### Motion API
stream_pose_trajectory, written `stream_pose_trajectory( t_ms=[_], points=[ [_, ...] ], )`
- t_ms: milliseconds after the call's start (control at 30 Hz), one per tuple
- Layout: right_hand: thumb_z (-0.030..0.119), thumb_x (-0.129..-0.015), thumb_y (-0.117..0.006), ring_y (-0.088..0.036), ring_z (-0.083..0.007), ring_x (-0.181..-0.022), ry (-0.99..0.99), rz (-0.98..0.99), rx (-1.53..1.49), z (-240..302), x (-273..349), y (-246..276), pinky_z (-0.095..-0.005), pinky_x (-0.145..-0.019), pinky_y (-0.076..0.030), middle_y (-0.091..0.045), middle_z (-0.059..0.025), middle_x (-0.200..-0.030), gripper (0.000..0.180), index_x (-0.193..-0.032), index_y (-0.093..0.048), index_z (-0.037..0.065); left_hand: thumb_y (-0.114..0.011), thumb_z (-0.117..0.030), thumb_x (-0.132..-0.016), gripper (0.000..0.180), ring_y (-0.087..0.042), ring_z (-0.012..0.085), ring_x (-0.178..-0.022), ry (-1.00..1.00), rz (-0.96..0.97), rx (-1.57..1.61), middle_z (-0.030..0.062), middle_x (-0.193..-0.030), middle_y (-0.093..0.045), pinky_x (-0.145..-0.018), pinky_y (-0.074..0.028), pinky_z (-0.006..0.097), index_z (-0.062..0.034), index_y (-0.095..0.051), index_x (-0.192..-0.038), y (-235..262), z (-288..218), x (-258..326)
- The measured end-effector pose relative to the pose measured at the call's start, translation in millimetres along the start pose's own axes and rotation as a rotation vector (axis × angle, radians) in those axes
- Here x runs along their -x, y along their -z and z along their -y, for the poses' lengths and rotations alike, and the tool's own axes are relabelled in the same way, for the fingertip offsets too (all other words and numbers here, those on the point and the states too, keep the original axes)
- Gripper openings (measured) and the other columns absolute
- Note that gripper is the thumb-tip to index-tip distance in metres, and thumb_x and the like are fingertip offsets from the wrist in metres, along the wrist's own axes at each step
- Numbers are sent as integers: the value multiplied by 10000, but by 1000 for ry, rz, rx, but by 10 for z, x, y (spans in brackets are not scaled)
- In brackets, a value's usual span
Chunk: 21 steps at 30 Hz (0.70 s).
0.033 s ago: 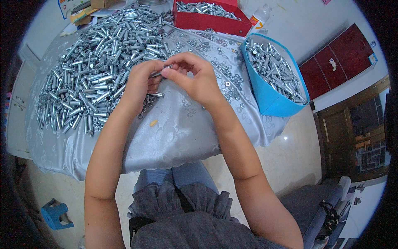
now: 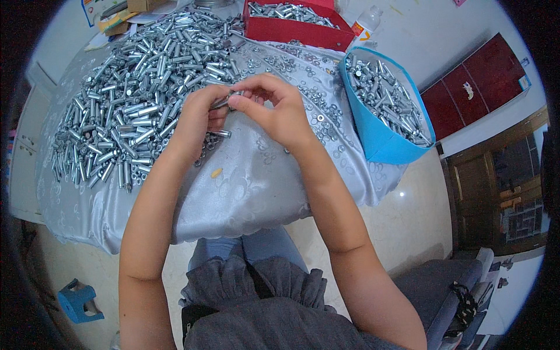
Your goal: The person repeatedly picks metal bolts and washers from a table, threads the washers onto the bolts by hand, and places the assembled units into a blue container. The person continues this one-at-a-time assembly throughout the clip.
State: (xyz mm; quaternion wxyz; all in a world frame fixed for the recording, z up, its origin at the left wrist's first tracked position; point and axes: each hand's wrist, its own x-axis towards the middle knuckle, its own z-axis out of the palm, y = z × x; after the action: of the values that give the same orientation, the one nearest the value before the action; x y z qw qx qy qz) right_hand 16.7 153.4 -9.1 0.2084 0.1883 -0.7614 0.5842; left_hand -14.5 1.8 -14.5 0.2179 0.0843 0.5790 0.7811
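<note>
Over the near edge of a big heap of silver expansion bolts (image 2: 146, 81), my two hands meet. My left hand (image 2: 195, 116) is closed around an expansion bolt (image 2: 220, 104), which shows only in part between the fingers. The thumb and fingers of my right hand (image 2: 280, 111) pinch at the right end of that same bolt. Whether a nut or washer sits there is hidden by the fingertips. Just below my left hand, another expansion bolt (image 2: 220, 133) pokes out from the heap. Loose washers and nuts (image 2: 319, 102) lie scattered to the right of my right hand.
A silver-grey cloth (image 2: 245, 204) covers the table, with a small yellow piece (image 2: 216, 172) on it. Bolts fill a blue fabric bin (image 2: 396, 149) at the right and a red box (image 2: 291, 36) at the back. Beside the box stands a white bottle (image 2: 366, 26). A blue stool (image 2: 76, 300) is on the floor.
</note>
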Motion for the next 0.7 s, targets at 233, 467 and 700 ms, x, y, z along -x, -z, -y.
stream_pose_trajectory(
  t_ms=[233, 467, 700],
  points=[
    [136, -693, -682, -496, -79, -645, 44, 58, -26, -9, -1, 54, -213, -569, -398, -563, -20, -749, 180, -844, -639, 47, -524, -332, -808, 241, -231, 35, -417, 71, 102, 70, -89, -502, -279, -404, -174, 214, -101, -507, -743, -98, -103, 57],
    [103, -720, -666, -527, -68, -677, -171, -302, -156, 181, -147, 327, -189, -597, -412, -594, -21, -762, 155, -842, -634, 13, -519, -296, -831, 245, -211, 33, -405, 49, 47, 222, -86, -485, -221, -386, -172, 209, -60, -486, -775, -36, -145, -7],
    [98, -716, -621, -573, -145, -610, -100, -467, 638, -320, -268, 863, -249, -580, -447, -616, -101, -681, 136, -807, -632, -3, -516, -288, -813, 239, -211, 37, -409, 88, 0, 214, -81, -481, -235, -392, -171, 210, -59, -487, -750, -40, -99, -26]
  ],
)
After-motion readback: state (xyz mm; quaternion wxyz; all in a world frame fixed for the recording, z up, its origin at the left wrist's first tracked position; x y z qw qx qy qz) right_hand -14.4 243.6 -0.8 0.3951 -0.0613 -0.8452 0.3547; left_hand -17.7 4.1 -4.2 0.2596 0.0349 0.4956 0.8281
